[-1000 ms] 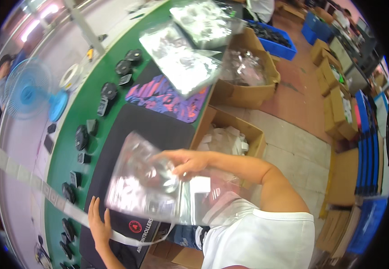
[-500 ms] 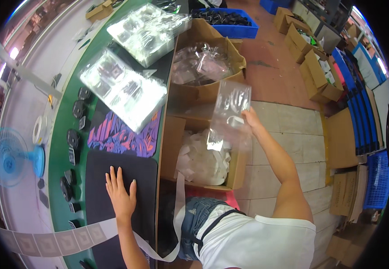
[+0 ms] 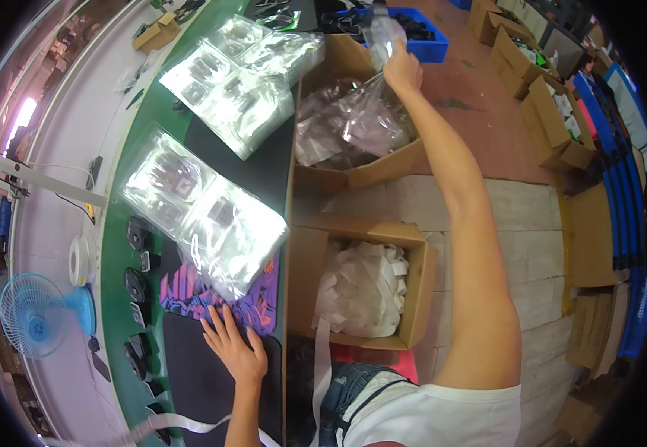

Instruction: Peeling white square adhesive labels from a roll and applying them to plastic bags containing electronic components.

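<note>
My left hand (image 3: 240,357) lies with spread fingers on a plain black mat (image 3: 197,365), its fingertips reaching the edge of a purple and orange patterned mat (image 3: 264,298). Far forward, my right hand (image 3: 404,72) grips a thin clear plastic package (image 3: 383,37) above a carton (image 3: 390,165) of crumpled clear plastic packaging (image 3: 368,123). Glare hides the exact shape of the held package. On the bench, a clear plastic blister pack (image 3: 204,212) partly covers the patterned mat, and more shiny clear packs (image 3: 238,93) lie overlapped beyond it.
Black round devices (image 3: 136,284) line the green bench edge (image 3: 111,298). A blue fan (image 3: 36,328) and tape roll (image 3: 78,261) stand left. A carton (image 3: 413,298) of white paper strips (image 3: 360,290) stands beside the bench. A blue crate (image 3: 431,48) of black parts is ahead.
My right hand has moved forward with the clear package, from over the paper-strip carton to over the plastic-filled carton. My left hand has slid forward on the mat, toward the patterned one.
</note>
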